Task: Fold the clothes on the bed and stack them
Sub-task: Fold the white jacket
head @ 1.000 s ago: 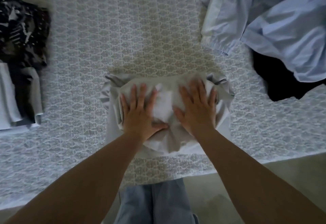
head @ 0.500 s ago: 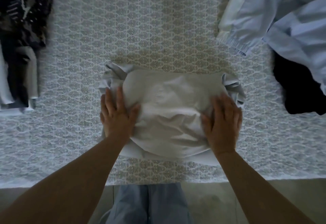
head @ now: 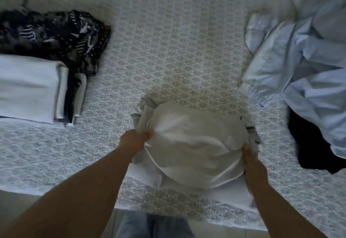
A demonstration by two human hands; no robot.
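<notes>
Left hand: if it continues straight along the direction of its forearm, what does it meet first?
The left hand already grips the folded white garment; beyond it, probably the light blue clothes, though depth is unclear.

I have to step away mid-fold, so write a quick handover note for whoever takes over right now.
Left hand grips the left edge of the folded white garment; right hand grips its right edge.
The garment sits at the near edge of the bed.
Done: the stack of folded clothes at left, and this garment is folded.
Left: put it on the stack, then fold the light blue clothes and the black garment at right.
</notes>
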